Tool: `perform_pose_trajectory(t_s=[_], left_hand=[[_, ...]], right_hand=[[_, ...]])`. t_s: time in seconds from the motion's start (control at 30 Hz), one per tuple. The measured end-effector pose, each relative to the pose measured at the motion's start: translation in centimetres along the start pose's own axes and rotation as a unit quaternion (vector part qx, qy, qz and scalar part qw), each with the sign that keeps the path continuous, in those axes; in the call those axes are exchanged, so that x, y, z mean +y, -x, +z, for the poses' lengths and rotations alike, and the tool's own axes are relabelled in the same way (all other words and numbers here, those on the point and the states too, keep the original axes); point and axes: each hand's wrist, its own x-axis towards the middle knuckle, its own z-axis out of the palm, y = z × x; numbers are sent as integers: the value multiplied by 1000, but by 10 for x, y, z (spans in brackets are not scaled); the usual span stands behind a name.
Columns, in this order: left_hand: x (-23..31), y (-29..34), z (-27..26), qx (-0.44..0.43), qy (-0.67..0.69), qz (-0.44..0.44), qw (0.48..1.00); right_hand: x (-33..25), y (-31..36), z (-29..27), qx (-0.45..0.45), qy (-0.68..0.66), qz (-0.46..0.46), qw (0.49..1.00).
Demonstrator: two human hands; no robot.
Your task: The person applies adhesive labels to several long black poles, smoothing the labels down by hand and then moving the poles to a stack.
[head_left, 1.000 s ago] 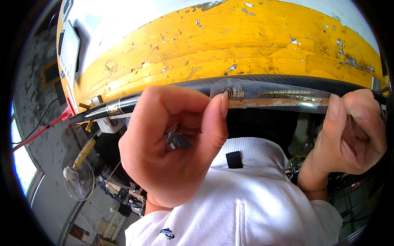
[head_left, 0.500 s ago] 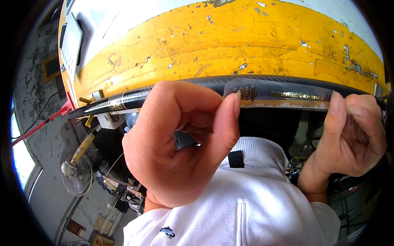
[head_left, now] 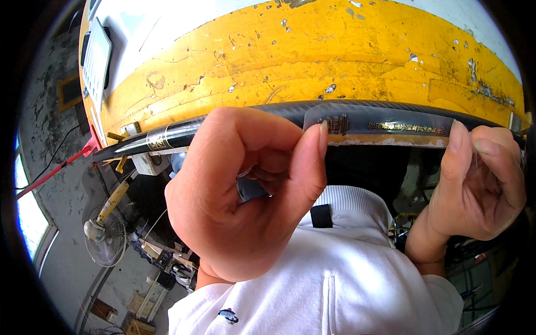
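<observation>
Both hands pinch clear label strip (head_left: 385,124) ends on black hose (head_left: 178,134).

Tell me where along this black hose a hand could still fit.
Bare hose runs free left of the left hand, toward the gold band. Between left hand and right hand the clear strip covers it, fingertips pinching both ends: crowded.

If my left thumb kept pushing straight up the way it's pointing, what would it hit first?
The left hand's thumb already rests on the clear label strip over the black hose; beyond them, likely the chipped yellow panel, though depth is unclear.
</observation>
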Motion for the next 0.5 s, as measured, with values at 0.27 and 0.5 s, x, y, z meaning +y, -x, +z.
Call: perform_pose_trajectory(t_s=[0.27,0.5], left_hand=[[0,0,1,4,-31,12,999],[2,1,2,10,-29,-1,1000]], right_hand=[[-2,-3,-6,-38,54,-5,998],[-3,-7,-8,-76,72,-31,994]])
